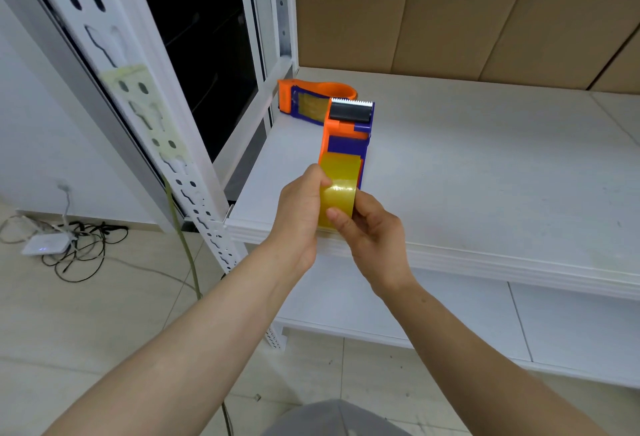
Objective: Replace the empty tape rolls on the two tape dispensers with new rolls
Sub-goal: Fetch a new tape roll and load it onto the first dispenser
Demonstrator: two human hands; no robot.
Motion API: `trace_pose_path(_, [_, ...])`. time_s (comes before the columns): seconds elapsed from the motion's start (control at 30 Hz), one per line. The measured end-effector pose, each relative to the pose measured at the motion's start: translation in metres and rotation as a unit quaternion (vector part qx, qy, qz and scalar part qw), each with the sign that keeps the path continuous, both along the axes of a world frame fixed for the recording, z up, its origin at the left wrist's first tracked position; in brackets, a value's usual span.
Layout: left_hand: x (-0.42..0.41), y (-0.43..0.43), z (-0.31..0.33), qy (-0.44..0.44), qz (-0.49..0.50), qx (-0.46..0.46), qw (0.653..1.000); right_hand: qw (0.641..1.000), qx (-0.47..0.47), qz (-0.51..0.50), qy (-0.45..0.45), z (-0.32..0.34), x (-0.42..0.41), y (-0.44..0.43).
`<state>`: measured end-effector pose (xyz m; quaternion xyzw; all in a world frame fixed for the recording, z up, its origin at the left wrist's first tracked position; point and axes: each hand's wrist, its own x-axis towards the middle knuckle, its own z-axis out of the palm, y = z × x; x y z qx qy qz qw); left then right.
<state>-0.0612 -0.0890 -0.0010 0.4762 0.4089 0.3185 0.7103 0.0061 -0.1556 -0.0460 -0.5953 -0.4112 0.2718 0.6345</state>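
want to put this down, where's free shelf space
The shelf is bare right of the held tape dispenser, back to the cardboard panels; the lower shelf is bare too. Crowded: the back-left corner, where the second tape dispenser lies.

The tape roll (pixel 337 200) is glossy, clear yellowish plastic film with highlights on its smooth outer wrap. At 12 o'clock from it, the near dispenser (pixel 346 144) is smooth orange and blue plastic with a bright toothed metal blade (pixel 351 102). The far dispenser (pixel 308 104), at 11 o'clock, looks like the same plastic. The shelf (pixel 485 165) is matt white board with faint marks. Matt brown cardboard (pixel 450 13) stands at 1 o'clock. The rack post (pixel 156 117) is white painted metal.
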Motion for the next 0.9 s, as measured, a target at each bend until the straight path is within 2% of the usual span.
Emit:
trace_pose_path(0.43, [-0.0032,0.0050,0.0050,0.004,-0.028,-0.005,1.000,1.000,-0.010,-0.004,-0.023,-0.0025,0.0004,0.0038])
trace_pose_path(0.53, [-0.0040,0.0042,0.0049,-0.019,-0.037,-0.008,0.999,1.000,-0.010,-0.004,-0.027,-0.0007,0.0009,0.0044])
trace_pose_path(0.73, [-0.0010,0.0069,0.0044,0.031,-0.043,0.008,0.999,0.999,-0.008,-0.006,-0.037,0.0001,0.0020,0.0049])
trace_pose_path(0.9, [-0.0044,0.0074,0.0036,0.018,-0.044,0.017,0.999,0.999,-0.025,0.005,-0.047,0.0033,0.0070,0.0058])
